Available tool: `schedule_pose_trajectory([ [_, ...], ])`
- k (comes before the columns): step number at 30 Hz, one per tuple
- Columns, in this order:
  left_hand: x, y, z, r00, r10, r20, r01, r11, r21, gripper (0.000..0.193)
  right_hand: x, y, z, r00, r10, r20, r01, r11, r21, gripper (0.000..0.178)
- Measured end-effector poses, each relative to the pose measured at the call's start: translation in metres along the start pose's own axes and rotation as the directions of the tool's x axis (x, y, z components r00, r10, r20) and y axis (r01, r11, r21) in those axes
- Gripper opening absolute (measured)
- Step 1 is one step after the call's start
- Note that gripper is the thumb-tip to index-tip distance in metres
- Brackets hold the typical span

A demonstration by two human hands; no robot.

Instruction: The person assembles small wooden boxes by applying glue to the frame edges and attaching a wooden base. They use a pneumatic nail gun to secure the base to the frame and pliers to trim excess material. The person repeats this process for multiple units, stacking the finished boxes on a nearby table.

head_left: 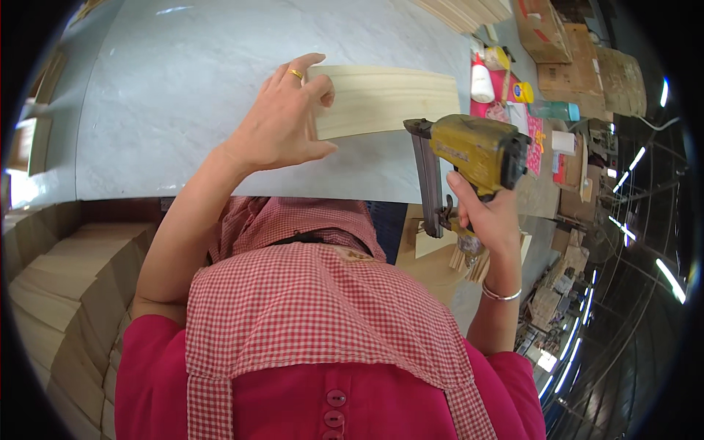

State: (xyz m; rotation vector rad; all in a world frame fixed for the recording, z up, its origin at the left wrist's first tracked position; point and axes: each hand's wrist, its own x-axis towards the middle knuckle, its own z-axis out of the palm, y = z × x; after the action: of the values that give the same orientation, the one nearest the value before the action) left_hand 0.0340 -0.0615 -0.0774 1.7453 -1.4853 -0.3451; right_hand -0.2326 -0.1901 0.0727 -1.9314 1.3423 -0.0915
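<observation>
My left hand is spanning the left end of a pale wooden board, its thumb and fingers parted widely; the thumb is extending just beside the near edge, the index finger is bending over the end, and another fingertip is reaching past the far edge. I cannot tell whether those fingers are gripping the wood or only resting at it. A gold ring is circling one of them. The fingers of my right hand are closing firmly around the grip of a yellow pneumatic nailer, the thumb lying up along its side. The nailer's black nose is pointing left and overlapping the board's near edge toward the right end; contact is not clear to me. Its long dark magazine is slanting down toward my body. My left wrist is sitting nearly straight, the forearm slanting up and inward from an elbow bent out at my side; my right forearm is rising steeply, a silver bangle encircling it near the wrist. The board is lying on the grey marbled tabletop, near the edge facing my checked apron. Beyond its right end, a white squeeze bottle is standing near a yellow-lidded jar.
</observation>
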Motion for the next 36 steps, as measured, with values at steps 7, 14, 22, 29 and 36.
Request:
schedule_pose_trajectory([
  [7,-0.016,-0.015,-0.002,0.999,-0.023,0.034,0.031,0.966,-0.257,0.054,-0.013,-0.03,0.035,0.964,-0.176,0.201,0.182,0.983,-0.012,0.037],
  [14,-0.019,-0.02,0.007,1.0,0.008,-0.027,-0.014,0.968,-0.251,0.055,-0.013,-0.032,0.05,0.953,-0.207,0.222,0.212,0.977,0.003,0.033],
  [22,-0.02,-0.02,0.011,0.996,0.01,-0.09,-0.034,0.964,-0.265,0.055,-0.027,-0.034,0.062,0.981,-0.048,0.189,0.047,0.999,0.007,0.035],
  [29,-0.029,-0.022,0.014,0.98,-0.058,-0.191,-0.016,0.931,-0.366,0.066,-0.016,-0.042,0.058,0.968,-0.164,0.19,0.162,0.987,0.026,0.038],
  [36,-0.055,-0.027,0.008,0.936,-0.216,-0.278,0.081,0.901,-0.427,0.064,0.011,-0.064,0.059,0.968,-0.135,0.212,0.155,0.985,-0.08,0.039],
])
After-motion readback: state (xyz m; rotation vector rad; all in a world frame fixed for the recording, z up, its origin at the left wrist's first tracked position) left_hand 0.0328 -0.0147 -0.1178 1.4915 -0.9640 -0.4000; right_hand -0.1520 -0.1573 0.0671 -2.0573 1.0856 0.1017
